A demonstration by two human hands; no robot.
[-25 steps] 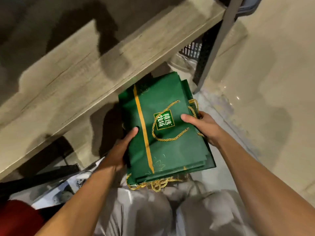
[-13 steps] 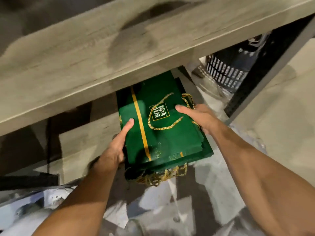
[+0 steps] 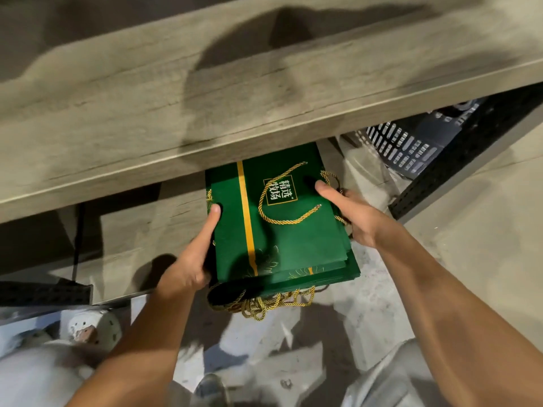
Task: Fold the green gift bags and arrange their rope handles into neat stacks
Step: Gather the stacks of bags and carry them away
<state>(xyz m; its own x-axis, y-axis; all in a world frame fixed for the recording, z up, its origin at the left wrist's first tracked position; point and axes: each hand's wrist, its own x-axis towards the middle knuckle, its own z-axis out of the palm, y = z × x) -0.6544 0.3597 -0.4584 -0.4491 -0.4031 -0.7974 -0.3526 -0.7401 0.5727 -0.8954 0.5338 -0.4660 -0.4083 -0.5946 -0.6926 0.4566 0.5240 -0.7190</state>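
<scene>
A stack of flat folded green gift bags [image 3: 296,245] with a gold stripe and a white logo is held between both hands, its far end under the wooden shelf board. My left hand [image 3: 191,265] grips the stack's left edge, thumb on top. My right hand [image 3: 349,212] grips the right edge, thumb on the top bag, fingers underneath. One gold rope handle [image 3: 282,201] loops over the top bag. A bunch of gold rope handles [image 3: 264,304] hangs from the near end.
A wide wooden shelf board [image 3: 235,92] spans the view above the bags. A lower wooden shelf [image 3: 138,236] lies left of the stack. A black slotted plastic crate [image 3: 408,142] and a dark perforated upright [image 3: 458,154] stand at the right. Pale concrete floor [image 3: 484,245] lies beyond.
Both hands have pushed the stack forward, further beneath the upper shelf board; its far end is now hidden under the board. The grip on both edges is unchanged.
</scene>
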